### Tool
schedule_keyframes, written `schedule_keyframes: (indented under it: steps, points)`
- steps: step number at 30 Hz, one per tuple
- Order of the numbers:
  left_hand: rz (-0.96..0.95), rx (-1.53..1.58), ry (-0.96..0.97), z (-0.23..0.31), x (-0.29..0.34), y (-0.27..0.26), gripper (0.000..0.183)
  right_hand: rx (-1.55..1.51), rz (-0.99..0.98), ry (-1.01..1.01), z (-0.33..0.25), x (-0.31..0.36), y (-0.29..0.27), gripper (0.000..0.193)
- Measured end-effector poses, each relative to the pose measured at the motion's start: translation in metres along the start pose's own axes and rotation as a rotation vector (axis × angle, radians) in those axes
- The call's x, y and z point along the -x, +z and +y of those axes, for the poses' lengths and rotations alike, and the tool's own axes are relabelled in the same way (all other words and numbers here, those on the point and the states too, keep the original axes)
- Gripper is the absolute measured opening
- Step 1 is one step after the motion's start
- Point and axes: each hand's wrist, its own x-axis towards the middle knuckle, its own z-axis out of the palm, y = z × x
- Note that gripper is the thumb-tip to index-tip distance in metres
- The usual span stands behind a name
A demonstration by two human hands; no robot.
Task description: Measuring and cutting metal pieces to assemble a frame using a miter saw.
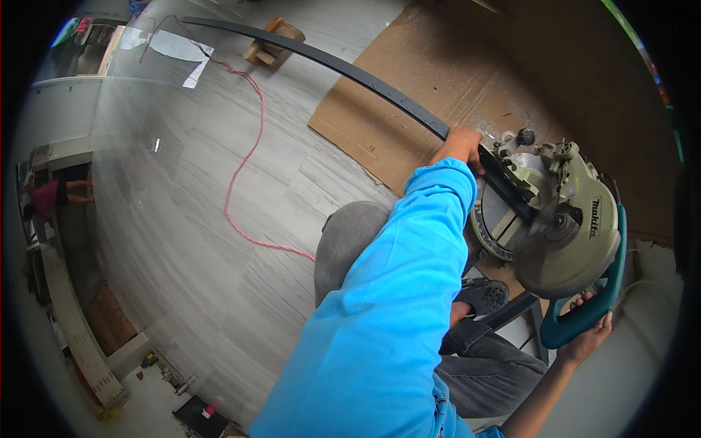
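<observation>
A long dark bar [343, 67] runs from the far left of the floor to the bed of a mitre saw [566, 241]. My left hand [464, 146] is closed around the bar's near end, right beside the saw, its arm in a bright blue sleeve. The saw has a grey-green blade guard and motor body. Its teal loop handle [606, 303] is in the grip of my right hand [590, 334], low at the right. The bar crosses the saw's round table [496, 223], and the guard hides the blade's edge.
A small wooden block [274, 42] props the bar's far part. Cardboard [409, 87] with pale dust lies under the saw. A pink-red cord [244, 164] winds over the grey plank floor near a torn white sheet [175, 51]. At far left another person [47, 198] is partly visible.
</observation>
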Motion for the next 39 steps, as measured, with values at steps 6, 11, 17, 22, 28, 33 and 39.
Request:
schedule_keyframes:
  steps: [6, 11, 17, 22, 28, 33, 39]
  points:
    - [-0.024, 0.014, -0.012, 0.007, -0.004, 0.001, 0.096, 0.064, 0.106, 0.003, -0.021, -0.008, 0.005, 0.051]
    - [-0.049, -0.052, -0.099, -0.027, 0.0, -0.01, 0.1, 0.081, 0.056, 0.005, -0.009, -0.02, 0.018, 0.051]
    - [0.001, -0.014, -0.088, -0.017, -0.003, -0.004, 0.096, 0.301, 0.131, -0.1, 0.0, -0.013, 0.027, 0.029]
    - [-0.035, 0.004, -0.08, -0.01, -0.006, -0.003, 0.094, 0.367, 0.205, -0.205, 0.054, -0.002, 0.014, 0.031]
    - [-0.021, 0.0, -0.073, -0.008, -0.005, -0.002, 0.096, 0.442, 0.184, -0.311, 0.101, 0.004, 0.002, 0.036]
    - [-0.071, 0.004, -0.077, -0.012, -0.004, -0.005, 0.097, 0.431, 0.226, -0.353, 0.114, 0.004, 0.007, 0.036]
    - [-0.046, 0.002, -0.084, -0.012, -0.003, -0.004, 0.095, 0.426, 0.229, -0.352, 0.117, 0.004, 0.009, 0.039]
